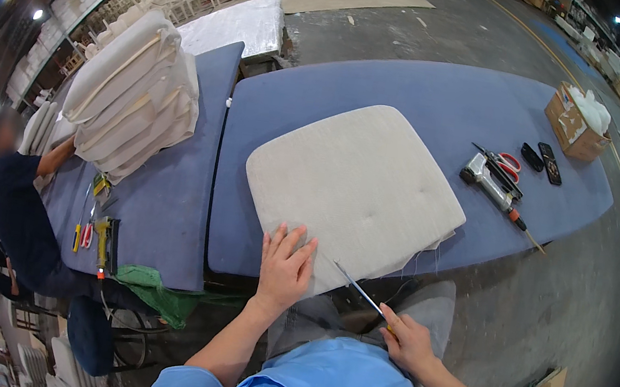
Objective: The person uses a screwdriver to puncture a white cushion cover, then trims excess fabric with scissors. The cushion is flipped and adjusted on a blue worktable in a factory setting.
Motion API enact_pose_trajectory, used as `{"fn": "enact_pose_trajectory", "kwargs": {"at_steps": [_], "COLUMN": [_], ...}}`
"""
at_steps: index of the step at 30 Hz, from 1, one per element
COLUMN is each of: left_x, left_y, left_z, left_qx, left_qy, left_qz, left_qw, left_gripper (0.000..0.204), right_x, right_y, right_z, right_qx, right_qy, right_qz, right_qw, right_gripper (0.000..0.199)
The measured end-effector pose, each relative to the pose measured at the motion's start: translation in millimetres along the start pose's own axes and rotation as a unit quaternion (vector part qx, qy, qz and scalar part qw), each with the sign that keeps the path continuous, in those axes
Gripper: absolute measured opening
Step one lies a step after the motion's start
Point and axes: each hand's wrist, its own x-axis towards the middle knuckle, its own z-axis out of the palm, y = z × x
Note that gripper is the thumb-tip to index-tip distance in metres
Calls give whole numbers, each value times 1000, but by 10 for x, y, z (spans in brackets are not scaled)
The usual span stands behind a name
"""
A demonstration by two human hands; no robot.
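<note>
An off-white upholstered seat cushion [354,183] lies on the blue padded table, its near corner reaching past the table edge. Loose threads hang from its right-hand side, and shallow dimples show in its top. My left hand [286,265] rests flat on the near left part of the cushion with fingers stretched out. In my right hand [406,338] is a screwdriver [362,288] with a long thin metal shaft and a yellow handle mostly hidden in the fist. The shaft's tip touches or nearly touches the cushion's near edge, just right of my left hand.
To the right on the table [522,107] lie a staple gun [493,186], red-handled scissors [509,165], a phone [550,163] and a dark case [532,156]. A cardboard box [575,127] stands behind them. At left, a co-worker [29,213] reaches toward stacked covers [135,102].
</note>
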Motion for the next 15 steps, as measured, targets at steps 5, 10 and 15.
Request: {"fn": "enact_pose_trajectory", "kwargs": {"at_steps": [5,10,15], "left_x": [-37,-107,-191], "left_y": [19,275,286], "left_z": [-70,-308,-365], "left_qx": [0,-351,-544], "left_qy": [8,-115,-230], "left_qz": [27,-94,-184], "left_qw": [1000,925,786], "left_gripper": [38,34,26], "right_x": [-63,-125,-118], "right_y": [-21,-11,-57], "right_z": [-56,-134,-248], "right_qx": [-22,-60,-48], "right_qy": [26,38,20], "right_qz": [-19,-29,-57], "right_qw": [999,997,997], "right_gripper": [60,61,63]}}
